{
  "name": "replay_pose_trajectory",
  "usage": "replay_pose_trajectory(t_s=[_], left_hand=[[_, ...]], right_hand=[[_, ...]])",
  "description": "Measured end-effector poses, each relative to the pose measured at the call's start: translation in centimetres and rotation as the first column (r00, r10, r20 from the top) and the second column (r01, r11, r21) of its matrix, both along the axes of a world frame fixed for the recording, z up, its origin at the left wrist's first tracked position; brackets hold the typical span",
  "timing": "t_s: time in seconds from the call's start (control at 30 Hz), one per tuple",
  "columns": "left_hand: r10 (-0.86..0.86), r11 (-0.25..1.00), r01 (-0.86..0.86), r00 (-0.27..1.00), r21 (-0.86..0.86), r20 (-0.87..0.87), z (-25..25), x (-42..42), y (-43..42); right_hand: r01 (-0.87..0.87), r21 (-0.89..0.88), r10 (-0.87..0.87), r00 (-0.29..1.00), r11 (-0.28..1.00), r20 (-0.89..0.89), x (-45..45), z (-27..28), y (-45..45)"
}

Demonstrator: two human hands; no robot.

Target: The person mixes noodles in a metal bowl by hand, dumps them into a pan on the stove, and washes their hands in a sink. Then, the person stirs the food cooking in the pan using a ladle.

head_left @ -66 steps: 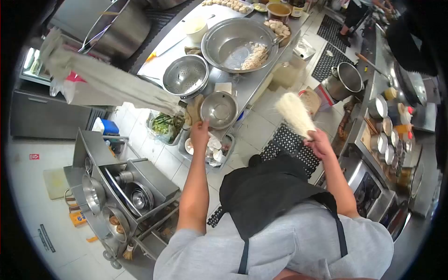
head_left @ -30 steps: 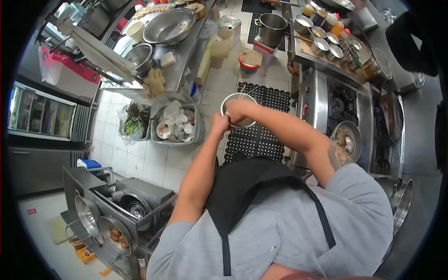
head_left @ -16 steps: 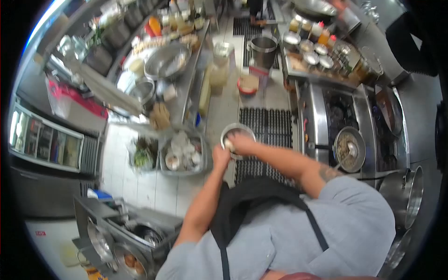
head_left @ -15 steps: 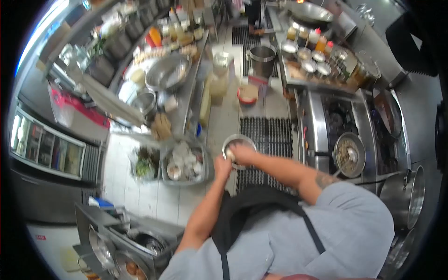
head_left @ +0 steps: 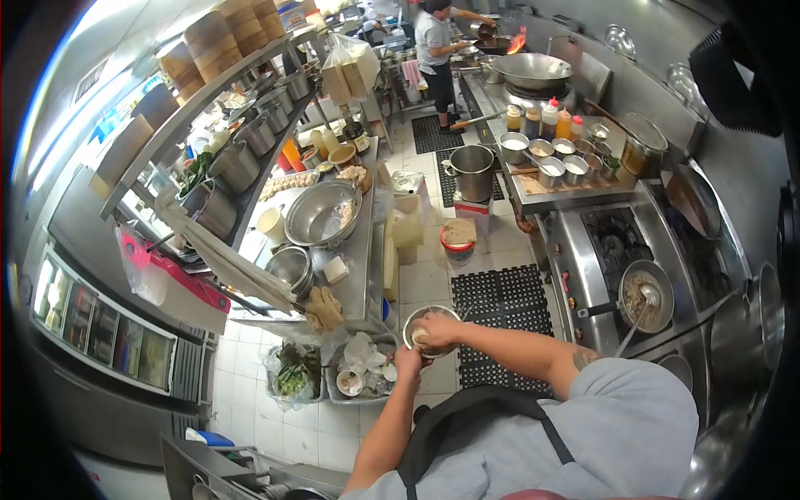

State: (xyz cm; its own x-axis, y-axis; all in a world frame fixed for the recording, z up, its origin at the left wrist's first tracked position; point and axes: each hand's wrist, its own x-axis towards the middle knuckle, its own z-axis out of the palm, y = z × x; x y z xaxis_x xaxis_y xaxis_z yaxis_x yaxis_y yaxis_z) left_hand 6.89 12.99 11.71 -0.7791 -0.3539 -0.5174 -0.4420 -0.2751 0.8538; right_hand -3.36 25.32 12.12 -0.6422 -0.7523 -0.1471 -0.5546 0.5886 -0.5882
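My left hand [head_left: 407,365] is closed on the near left rim of a small steel bowl [head_left: 444,313], which it holds up over the floor. My right hand [head_left: 439,330] reaches down into that bowl, its fingers curled round a pale item [head_left: 419,336]; what that item is I cannot make out. Part of the bowl's inside is hidden behind the right hand.
On the left counter [head_left: 360,275] stand a large bowl [head_left: 310,218] and a colander [head_left: 287,271], with a waste bin [head_left: 354,401] below. To the right, a pan [head_left: 647,296] with a ladle sits on the stove. Another person [head_left: 433,50] works at a flaming wok further back.
My left hand has taken hold of the bowl from beside the counter. The pale brush-like bundle in my right hand is no longer seen; that hand is now inside the bowl. The view has tilted up.
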Motion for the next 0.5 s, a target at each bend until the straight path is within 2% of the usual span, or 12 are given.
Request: replay_pose_trajectory(t_s=[0.1, 0.17, 0.23, 0.43, 0.5], left_hand=[[-0.003, 0.999, 0.000, 0.996, -0.038, -0.087, -0.3, -0.2, -2.0], [-0.028, 0.995, 0.018, 0.995, -0.103, -0.094, -0.1, 0.4, -4.2], [-0.040, 0.995, 0.032, 0.995, -0.093, -0.093, 0.2, 1.1, -6.3], [-0.027, 0.995, 0.016, 0.994, -0.103, -0.110, 1.1, 3.8, -12.4], [-0.067, 0.991, 0.054, 0.992, -0.119, -0.111, 1.0, 4.1, -15.1]], right_hand=[[0.071, 0.161, -0.057, 0.994, 0.984, -0.088, 2.3, 2.4, -2.3], [0.130, 0.146, -0.112, 0.985, 0.981, -0.130, 3.5, 2.7, -4.4], [0.148, 0.132, -0.135, 0.986, 0.980, -0.101, 4.3, 3.0, -6.6], [0.145, 0.082, -0.126, 0.972, 0.986, -0.197, 6.0, 2.9, -13.5], [0.148, 0.150, -0.115, 0.970, 0.978, -0.213, 6.0, 2.7, -16.4]])
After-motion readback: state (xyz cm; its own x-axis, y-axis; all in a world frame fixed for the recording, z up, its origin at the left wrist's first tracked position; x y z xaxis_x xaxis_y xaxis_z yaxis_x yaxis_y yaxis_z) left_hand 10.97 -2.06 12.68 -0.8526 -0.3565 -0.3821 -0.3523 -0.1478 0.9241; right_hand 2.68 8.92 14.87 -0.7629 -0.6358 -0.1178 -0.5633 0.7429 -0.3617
